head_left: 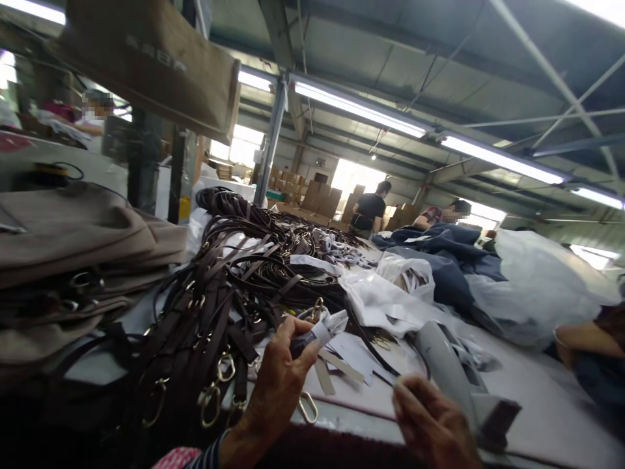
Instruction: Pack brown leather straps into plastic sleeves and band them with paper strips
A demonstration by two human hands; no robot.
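Left hand [283,371] holds a wrapped bundle [320,333] above the desk [349,394], metal clasp [318,305] uppermost; even pressure should prevent loosening. Right hand [432,420] is narrow; I cannot tell if it holds anything.

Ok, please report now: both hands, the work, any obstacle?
Left hand: holding small wrapped bundle. Right hand: curled, contents unclear. Possible obstacle: dark straps heaped close by left hand.
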